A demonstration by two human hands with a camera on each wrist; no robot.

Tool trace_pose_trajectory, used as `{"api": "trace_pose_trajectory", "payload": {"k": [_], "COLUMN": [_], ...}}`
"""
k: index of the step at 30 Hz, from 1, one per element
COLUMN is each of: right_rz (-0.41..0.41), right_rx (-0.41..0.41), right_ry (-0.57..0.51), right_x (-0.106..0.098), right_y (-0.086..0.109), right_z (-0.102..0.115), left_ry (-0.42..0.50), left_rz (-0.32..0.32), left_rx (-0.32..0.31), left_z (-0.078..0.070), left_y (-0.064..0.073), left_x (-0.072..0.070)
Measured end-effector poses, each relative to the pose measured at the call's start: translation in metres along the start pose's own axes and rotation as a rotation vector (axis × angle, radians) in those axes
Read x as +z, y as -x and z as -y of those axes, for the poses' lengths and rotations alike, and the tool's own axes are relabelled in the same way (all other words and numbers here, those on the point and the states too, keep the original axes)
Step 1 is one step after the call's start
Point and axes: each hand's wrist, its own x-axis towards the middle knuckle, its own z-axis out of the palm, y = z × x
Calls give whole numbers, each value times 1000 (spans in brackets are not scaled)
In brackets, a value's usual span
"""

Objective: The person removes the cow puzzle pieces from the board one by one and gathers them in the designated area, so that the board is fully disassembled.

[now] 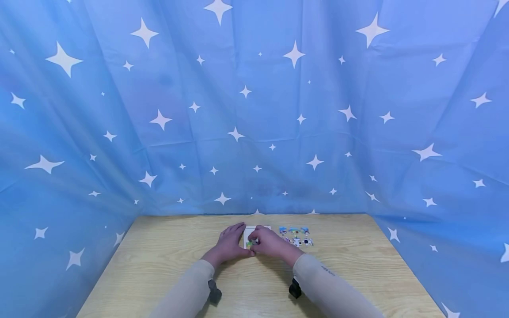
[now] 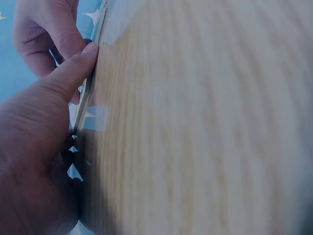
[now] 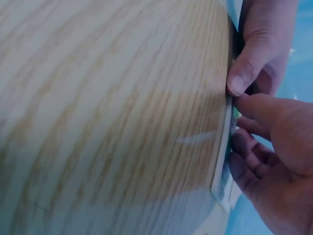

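Observation:
A small pale puzzle tray (image 1: pixel 249 230) lies on the table, partly covered by both hands. My left hand (image 1: pixel 229 245) holds it along the left side, thumb at the near edge and fingers reaching toward the far left corner. Over the tray, my right hand (image 1: pixel 269 242) has its fingers bent down and pinches a jigsaw piece, mostly hidden by the fingertips. Green and yellow puzzle print (image 1: pixel 249 244) shows beside those fingers. In the right wrist view, the left thumb (image 3: pixel 238 83) presses at the tray's edge, close to the right thumb.
Several loose jigsaw pieces (image 1: pixel 296 241) lie in two rough rows to the right of the tray. The wooden table (image 1: pixel 167 247) stands before a blue star-patterned curtain (image 1: pixel 254 110). Dark wrist cameras sit under both sleeves.

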Motion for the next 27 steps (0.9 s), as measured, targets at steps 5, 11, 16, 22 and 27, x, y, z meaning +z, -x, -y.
{"api": "trace_pose_trajectory", "payload": {"k": [5,11,16,22,27], "right_rz": [8,6,11,25,41], "right_rx": [-6,8,26,60,85], "right_ry": [11,13,42,43,17], "right_x": [-4,-7,-6,-6,-6], "right_y": [1,0,-3,-6,-8], "right_z": [5,10,11,11,10], "left_ry": [-9,-22,-33,-38,-30], "left_rz": [0,4,6,10,5], "left_rx": [7,7,15,30,24], "left_z": [1,-2,-7,-11,-4], "left_y": [-1,0,3,4,3], "left_x": [1,-1,-6,-9,-3]}}
